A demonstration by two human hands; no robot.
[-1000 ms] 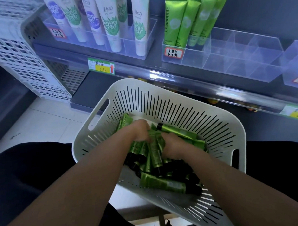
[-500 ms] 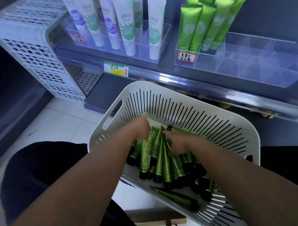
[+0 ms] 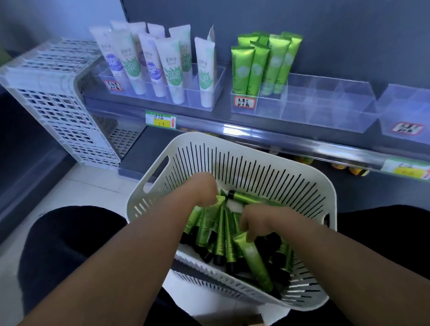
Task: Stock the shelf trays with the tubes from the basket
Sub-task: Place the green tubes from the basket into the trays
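Note:
A white slotted basket (image 3: 233, 150) rests on my lap and holds several green tubes with black caps (image 3: 220, 232). Both hands are down inside it. My left hand (image 3: 202, 191) is curled over the far ends of a bunch of tubes, its fingertips hidden. My right hand (image 3: 258, 222) grips the same bunch from the right, with one tube (image 3: 257, 261) slanting out below it. On the shelf above, a clear divided tray (image 3: 329, 107) has matching green tubes (image 3: 261, 63) standing in its left compartments; its other compartments hold nothing.
Left of that tray, another clear tray holds white tubes (image 3: 157, 65). A third clear tray (image 3: 409, 112) sits at far right. A white lattice crate (image 3: 53, 102) stands at the shelf's left end. Price labels (image 3: 160, 119) line the shelf edge.
The scattered tubes have been gathered into an aligned bunch between my hands. My view has tilted up, so more of the shelf shows.

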